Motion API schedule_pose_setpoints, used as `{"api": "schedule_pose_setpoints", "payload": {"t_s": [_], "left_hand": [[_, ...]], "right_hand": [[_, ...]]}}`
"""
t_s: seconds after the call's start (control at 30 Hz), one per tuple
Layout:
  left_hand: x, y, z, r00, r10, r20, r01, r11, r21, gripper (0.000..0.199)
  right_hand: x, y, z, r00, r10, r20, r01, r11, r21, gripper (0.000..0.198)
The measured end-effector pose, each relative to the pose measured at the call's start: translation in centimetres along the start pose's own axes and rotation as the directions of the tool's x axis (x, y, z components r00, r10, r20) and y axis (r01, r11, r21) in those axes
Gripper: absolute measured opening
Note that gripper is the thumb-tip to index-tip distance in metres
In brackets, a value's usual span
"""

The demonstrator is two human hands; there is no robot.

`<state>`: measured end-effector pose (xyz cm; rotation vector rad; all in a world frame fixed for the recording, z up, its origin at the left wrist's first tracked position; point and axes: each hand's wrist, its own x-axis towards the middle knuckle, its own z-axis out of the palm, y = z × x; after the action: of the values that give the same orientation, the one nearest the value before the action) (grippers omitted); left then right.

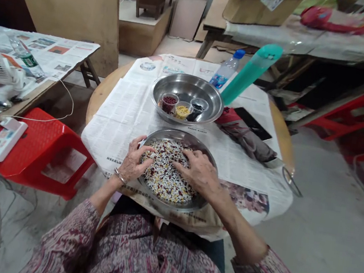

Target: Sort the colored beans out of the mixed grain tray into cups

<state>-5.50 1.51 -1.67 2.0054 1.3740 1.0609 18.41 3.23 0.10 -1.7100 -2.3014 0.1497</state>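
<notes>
A metal basin point(211, 159) in front of me holds a spread of mixed grains and beans point(167, 175), white, yellow, dark red and black. My left hand point(133, 161) is at the basin's left rim, fingers apart, with thumb and fingertips over the grains. Reaching in from the right, my right hand point(199, 171) has its fingers spread, the tips touching the grains. Behind stands a second metal basin point(190, 83) with three small clear cups: one of dark red beans point(169, 102), one of yellow kernels point(183, 110) and one of black beans point(198, 107).
Newspaper covers the round table point(120, 113). Beyond the basins are a water bottle point(226, 70), a green cylinder point(253, 74), a folded umbrella point(246, 137) and a dark flat tablet-like object point(254, 123). A red stool point(43, 147) with a power strip point(3, 139) stands left.
</notes>
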Motion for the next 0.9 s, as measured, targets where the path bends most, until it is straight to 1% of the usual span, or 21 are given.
{"api": "schedule_pose_setpoints", "payload": {"t_s": [0.03, 0.13, 0.2, 0.23, 0.3, 0.37, 0.43, 0.47, 0.5, 0.53, 0.57, 0.67, 0.73, 0.8, 0.87, 0.9], "left_hand": [[0.0, 0.0, 0.0, 1.000, 0.001, 0.005, -0.001, 1.000, 0.002, 0.027], [0.0, -0.1, 0.0, 1.000, 0.004, 0.006, -0.004, 1.000, 0.001, 0.026], [0.1, -0.2, 0.0, 1.000, 0.007, -0.009, -0.007, 1.000, -0.012, 0.027], [0.1, -0.2, 0.0, 1.000, 0.005, -0.014, -0.005, 1.000, -0.021, 0.028], [0.2, -0.3, 0.0, 1.000, -0.001, -0.012, 0.001, 0.999, -0.041, 0.031], [0.2, -0.3, 0.0, 1.000, -0.008, -0.006, 0.008, 0.998, -0.055, 0.034], [0.3, -0.4, 0.0, 1.000, -0.012, -0.012, 0.011, 0.998, -0.064, 0.035], [0.3, -0.5, 0.0, 1.000, -0.012, -0.017, 0.011, 0.998, -0.067, 0.036], [0.3, -0.5, 0.1, 1.000, -0.013, -0.021, 0.011, 0.998, -0.068, 0.036], [0.4, -0.6, 0.1, 1.000, -0.013, -0.023, 0.011, 0.998, -0.068, 0.036], [0.4, -0.6, 0.1, 1.000, -0.012, -0.023, 0.011, 0.998, -0.067, 0.037], [0.4, -0.7, 0.2, 1.000, -0.015, -0.019, 0.014, 0.998, -0.062, 0.038], [0.3, -0.7, 0.3, 1.000, -0.017, -0.017, 0.016, 0.998, -0.063, 0.039], [0.3, -0.8, 0.3, 1.000, -0.019, -0.015, 0.018, 0.998, -0.066, 0.040], [0.3, -0.8, 0.3, 1.000, -0.020, -0.014, 0.019, 0.998, -0.068, 0.040], [0.3, -0.8, 0.3, 1.000, -0.020, -0.013, 0.019, 0.998, -0.067, 0.040]], "right_hand": [[-0.2, -0.1, 0.3, 1.000, -0.009, 0.015, 0.008, 0.999, 0.047, 0.033], [-0.5, -0.9, 1.1, 0.997, -0.070, 0.026, 0.062, 0.970, 0.236, 0.022], [-0.2, -1.8, 1.6, 0.995, -0.098, 0.019, 0.086, 0.938, 0.336, 0.022], [0.0, -2.3, 1.7, 0.992, -0.128, 0.015, 0.112, 0.920, 0.376, 0.024], [0.4, -3.8, 1.9, 0.971, -0.238, -0.004, 0.216, 0.876, 0.430, 0.025], [0.8, -5.3, 1.9, 0.922, -0.385, -0.035, 0.365, 0.837, 0.407, 0.021], [1.3, -6.5, 1.9, 0.859, -0.509, -0.050, 0.498, 0.810, 0.311, 0.015], [1.7, -6.8, 1.9, 0.836, -0.546, -0.049, 0.539, 0.803, 0.256, 0.015], [2.0, -6.9, 1.9, 0.827, -0.560, -0.047, 0.556, 0.805, 0.206, 0.017], [2.4, -6.7, 1.9, 0.833, -0.551, -0.048, 0.551, 0.819, 0.163, 0.018], [2.8, -6.3, 1.9, 0.852, -0.521, -0.052, 0.524, 0.842, 0.128, 0.018], [3.4, -3.8, 1.8, 0.928, -0.365, -0.072, 0.370, 0.926, 0.071, 0.020], [3.0, -2.0, 1.5, 0.957, -0.282, -0.065, 0.286, 0.956, 0.065, 0.020], [1.7, -0.6, 0.9, 0.961, -0.271, -0.044, 0.274, 0.958, 0.088, 0.019], [-0.2, -0.1, 0.3, 0.946, -0.323, -0.032, 0.324, 0.934, 0.153, 0.017], [-1.2, -0.3, 0.0, 0.931, -0.364, -0.027, 0.362, 0.911, 0.197, 0.018]]}}
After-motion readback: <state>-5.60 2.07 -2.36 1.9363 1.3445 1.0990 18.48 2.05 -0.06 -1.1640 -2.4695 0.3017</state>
